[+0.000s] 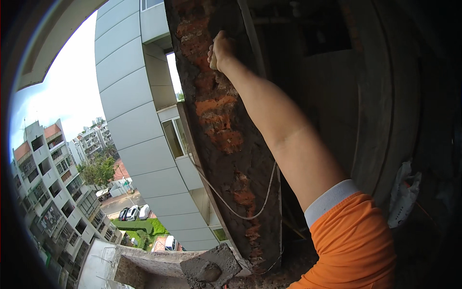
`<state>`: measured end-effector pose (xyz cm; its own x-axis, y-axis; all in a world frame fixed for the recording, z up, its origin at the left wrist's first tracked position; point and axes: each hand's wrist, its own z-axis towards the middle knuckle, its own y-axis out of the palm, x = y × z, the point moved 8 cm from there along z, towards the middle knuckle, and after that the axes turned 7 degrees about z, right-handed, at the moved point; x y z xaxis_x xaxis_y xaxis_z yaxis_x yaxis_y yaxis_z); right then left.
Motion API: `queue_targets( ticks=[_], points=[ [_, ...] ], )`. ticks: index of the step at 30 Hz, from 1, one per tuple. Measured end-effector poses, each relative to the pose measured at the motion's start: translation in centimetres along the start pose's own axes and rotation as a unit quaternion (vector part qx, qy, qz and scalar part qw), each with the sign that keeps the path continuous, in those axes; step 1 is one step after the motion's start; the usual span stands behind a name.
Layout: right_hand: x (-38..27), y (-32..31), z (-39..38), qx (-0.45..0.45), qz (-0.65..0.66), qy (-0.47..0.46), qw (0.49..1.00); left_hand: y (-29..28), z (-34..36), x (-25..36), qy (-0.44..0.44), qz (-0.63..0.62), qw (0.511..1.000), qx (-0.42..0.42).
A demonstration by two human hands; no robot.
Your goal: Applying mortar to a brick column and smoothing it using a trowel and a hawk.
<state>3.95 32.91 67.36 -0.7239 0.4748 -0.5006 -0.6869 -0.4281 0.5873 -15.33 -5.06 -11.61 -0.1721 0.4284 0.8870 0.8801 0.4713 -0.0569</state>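
Observation:
My right hand [222, 52] is raised at the end of a bare forearm, high against a narrow brick pillar [219, 123]. Its fingers are closed round the tan handle of what looks like a plastering trowel [213, 61]. A dark patch just above the hand may be its blade or wet mortar; I cannot tell which. Grey mortar partly coats the pillar, and orange brick shows between. Low in the view is a square mortar board [190, 275] with a lump of grey mortar [210, 272] on it. Whatever holds the board is hidden, and my left hand does not show.
A thin pale cord [248, 218] hangs in a loop across the pillar. To the left, past the pillar's edge, is an open drop with a panelled building [139, 120] and parked cars [134, 213]. A white sack [405, 195] lies in the dark at right.

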Motion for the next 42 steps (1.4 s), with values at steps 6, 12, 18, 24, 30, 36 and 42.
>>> queue_targets(
  ticks=[6,12,18,24,30,36,42],
  points=[
    [4.2,-1.0,-4.0,-0.001,-0.026,0.041,0.999,2.4,-1.5,6.6,0.170,0.113,0.979,-0.020],
    [5.0,-3.6,-8.4,-0.005,-0.060,0.025,0.998,5.5,-6.2,9.3,0.063,0.010,0.997,-0.052],
    [3.3,-5.2,-6.8,0.055,-0.070,0.008,0.996,4.9,-6.7,7.7,0.039,0.024,0.998,-0.049],
    [6.5,-3.1,-6.5,0.021,0.012,0.037,0.999,3.9,-6.5,7.7,0.029,0.032,0.998,-0.038],
    [9.0,-5.7,-10.8,-0.006,-0.025,0.077,0.997,4.0,-4.7,6.5,-0.002,0.055,0.998,0.000],
    [10.1,-10.4,-18.8,-0.022,-0.074,0.099,0.992,4.8,-5.3,4.9,-0.018,0.077,0.996,-0.029],
    [6.9,-15.3,-31.9,-0.119,-0.058,0.272,0.953,7.0,-4.7,2.2,-0.041,0.100,0.992,-0.067]
  ],
)
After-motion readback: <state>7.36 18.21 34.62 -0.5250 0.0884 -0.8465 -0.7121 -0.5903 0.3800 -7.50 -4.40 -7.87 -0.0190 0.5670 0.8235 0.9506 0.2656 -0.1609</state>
